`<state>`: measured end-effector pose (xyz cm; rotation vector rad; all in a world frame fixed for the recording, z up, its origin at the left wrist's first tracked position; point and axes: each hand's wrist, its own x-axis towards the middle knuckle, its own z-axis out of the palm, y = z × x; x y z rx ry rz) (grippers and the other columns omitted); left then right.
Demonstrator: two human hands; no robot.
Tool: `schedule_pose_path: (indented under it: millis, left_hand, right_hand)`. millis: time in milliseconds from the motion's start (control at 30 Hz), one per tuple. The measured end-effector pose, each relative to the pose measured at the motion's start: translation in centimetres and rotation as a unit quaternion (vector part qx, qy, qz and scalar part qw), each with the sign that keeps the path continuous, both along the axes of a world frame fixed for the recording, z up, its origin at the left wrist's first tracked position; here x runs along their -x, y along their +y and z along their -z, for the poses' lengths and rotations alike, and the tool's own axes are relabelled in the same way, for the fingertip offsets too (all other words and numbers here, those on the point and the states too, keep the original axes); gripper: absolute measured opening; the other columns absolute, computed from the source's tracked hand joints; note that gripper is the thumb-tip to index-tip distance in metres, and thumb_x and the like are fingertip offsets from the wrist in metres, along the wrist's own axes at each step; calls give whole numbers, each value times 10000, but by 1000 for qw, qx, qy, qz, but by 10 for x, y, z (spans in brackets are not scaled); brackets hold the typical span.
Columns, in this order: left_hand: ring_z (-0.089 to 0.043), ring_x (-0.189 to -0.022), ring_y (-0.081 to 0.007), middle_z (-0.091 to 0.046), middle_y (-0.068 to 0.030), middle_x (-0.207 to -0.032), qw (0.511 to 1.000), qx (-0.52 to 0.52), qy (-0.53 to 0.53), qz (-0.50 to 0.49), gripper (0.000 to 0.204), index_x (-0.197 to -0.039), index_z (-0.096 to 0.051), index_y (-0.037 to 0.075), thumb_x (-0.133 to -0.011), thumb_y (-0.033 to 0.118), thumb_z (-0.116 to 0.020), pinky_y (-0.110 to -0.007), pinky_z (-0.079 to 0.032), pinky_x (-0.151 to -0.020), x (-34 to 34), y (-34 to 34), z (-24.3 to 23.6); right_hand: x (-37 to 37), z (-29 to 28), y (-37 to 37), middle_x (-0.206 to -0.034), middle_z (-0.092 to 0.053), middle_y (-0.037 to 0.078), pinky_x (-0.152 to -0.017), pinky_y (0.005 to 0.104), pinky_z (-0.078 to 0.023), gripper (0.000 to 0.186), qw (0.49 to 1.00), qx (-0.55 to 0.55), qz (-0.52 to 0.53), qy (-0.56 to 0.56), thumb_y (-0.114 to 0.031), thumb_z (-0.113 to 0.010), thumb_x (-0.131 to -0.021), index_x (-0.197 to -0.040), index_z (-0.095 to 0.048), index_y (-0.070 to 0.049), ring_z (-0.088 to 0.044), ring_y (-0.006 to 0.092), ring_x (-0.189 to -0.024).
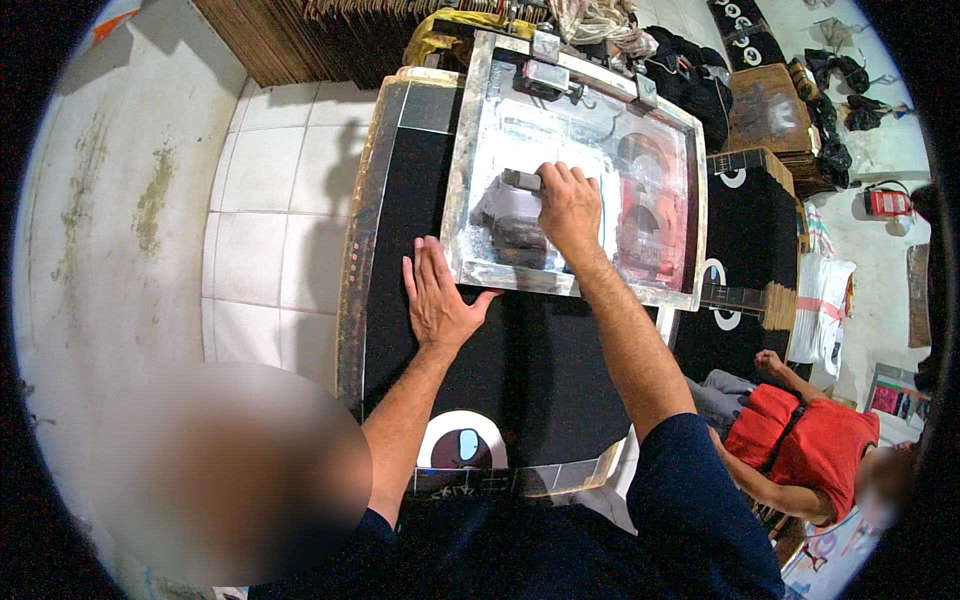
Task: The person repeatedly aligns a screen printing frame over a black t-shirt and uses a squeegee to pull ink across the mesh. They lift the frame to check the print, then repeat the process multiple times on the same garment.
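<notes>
A screen-printing frame [463, 165] with a pale, ink-smeared mesh lies over black fabric [560, 375] stretched along a long table. My right hand [570, 210] is closed around a squeegee [523, 180] on the mesh; only a short grey end of it shows to the left of my fingers. Dark and reddish shapes show through the mesh to its right. My left hand [440, 310] rests flat with fingers apart on the fabric, its fingers alongside the frame's near left corner and its thumb close to the lower edge. A metal clamp [547, 78] sits near the frame's far side.
A white round print [465, 437] shows on the fabric nearer me. Stacked brown boards [330, 40] stand at the far left, before a white wall. To the right is another black-covered table [745, 220], with a person in red [800, 430] beside it. A fire extinguisher [887, 203] hangs beyond.
</notes>
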<state>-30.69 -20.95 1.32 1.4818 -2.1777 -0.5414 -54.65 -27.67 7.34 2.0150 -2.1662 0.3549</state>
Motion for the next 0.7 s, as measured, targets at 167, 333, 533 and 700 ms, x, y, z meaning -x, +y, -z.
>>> schedule_pose_path:
  millis: [167,333,533,700]
  left_hand:
    - [-280,-1541,-406,-308,-284,-1632,997,4,71,19,1252,-1599,-156,-62,-707,353,-930,-549,-160,-1285,-4,-8,9]
    - [-485,-1414,-431,-433,-263,-1566,978,63,199,23,1127,-1602,-265,54,-718,250,-936,-494,-461,-1141,-6,-7,23]
    - [-518,-1381,-436,-424,-272,-1565,976,73,204,28,1085,-1603,-283,101,-741,243,-927,-449,-569,-1033,-6,-4,22]
    - [-509,-1387,-441,-418,-276,-1567,978,56,198,16,1072,-1604,-281,98,-756,261,-916,-445,-583,-1014,-5,-4,19]
  right_hand:
    - [-1,-9,14,-970,-656,61,-874,448,-437,310,999,-43,-11,-24,-18,-735,-800,-1068,-617,-119,-633,280,-1001]
    - [8,-15,3,-1018,-697,56,-916,479,-415,359,999,-43,12,-9,-108,-805,-797,-1118,-646,-132,-647,278,-1063]
    - [27,-32,-31,-1024,-742,57,-852,475,-416,373,997,-26,-17,-69,-32,-753,-751,-1104,-682,-130,-676,310,-1019]
    - [31,-28,-12,-1074,-755,117,-916,490,-439,481,988,-130,-50,-71,-165,-839,-771,-1220,-678,-101,-701,323,-1046]
